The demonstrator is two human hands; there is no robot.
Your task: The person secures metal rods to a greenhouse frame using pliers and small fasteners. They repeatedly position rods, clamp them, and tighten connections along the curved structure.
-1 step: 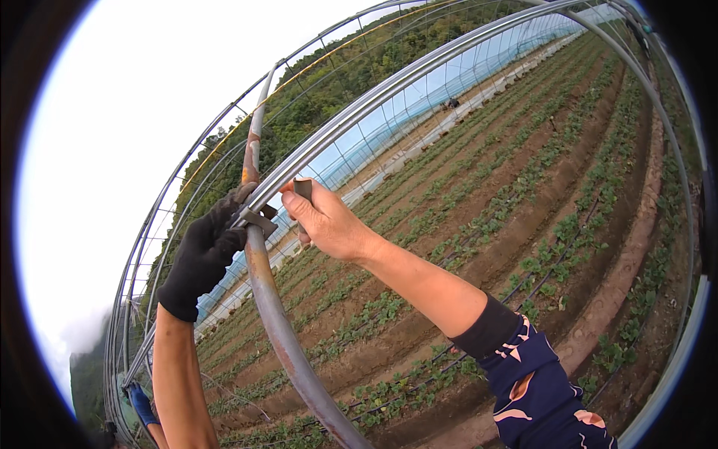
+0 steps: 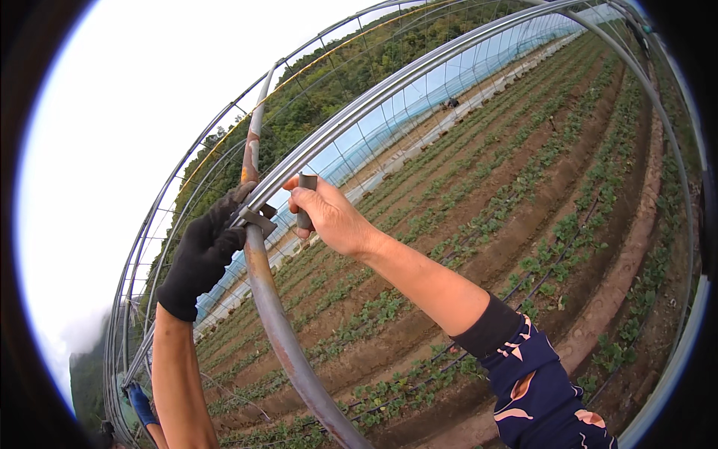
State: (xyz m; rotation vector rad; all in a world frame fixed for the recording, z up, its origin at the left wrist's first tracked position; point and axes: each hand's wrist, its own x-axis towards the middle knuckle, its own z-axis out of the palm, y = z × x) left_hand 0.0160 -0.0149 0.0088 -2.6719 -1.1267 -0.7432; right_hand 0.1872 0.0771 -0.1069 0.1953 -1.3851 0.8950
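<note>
My left hand [image 2: 206, 251], in a black knitted glove, is closed around the crossing of a rusty grey hoop pipe [image 2: 280, 322] and a long shiny metal rail [image 2: 374, 93]. A small metal bracket [image 2: 259, 221] sits at that crossing, beside my gloved fingers, which partly hide the joint. Just to its right, my bare right hand [image 2: 333, 221] pinches a short, curved grey metal piece [image 2: 306, 200] between thumb and fingers. That piece stands roughly upright, apart from the bracket. My fingers cover part of it.
Thin frame pipes and a yellow cord [image 2: 321, 58] run overhead. Below lie soil beds with rows of green plants [image 2: 479, 217] and black drip lines. Blue sheeting [image 2: 449, 71] lines the far side. A blue-gloved hand of another person [image 2: 140, 402] shows at the lower left.
My right hand has shifted very slightly right, away from the rail, and the metal piece has moved with it. My left hand stays on the joint.
</note>
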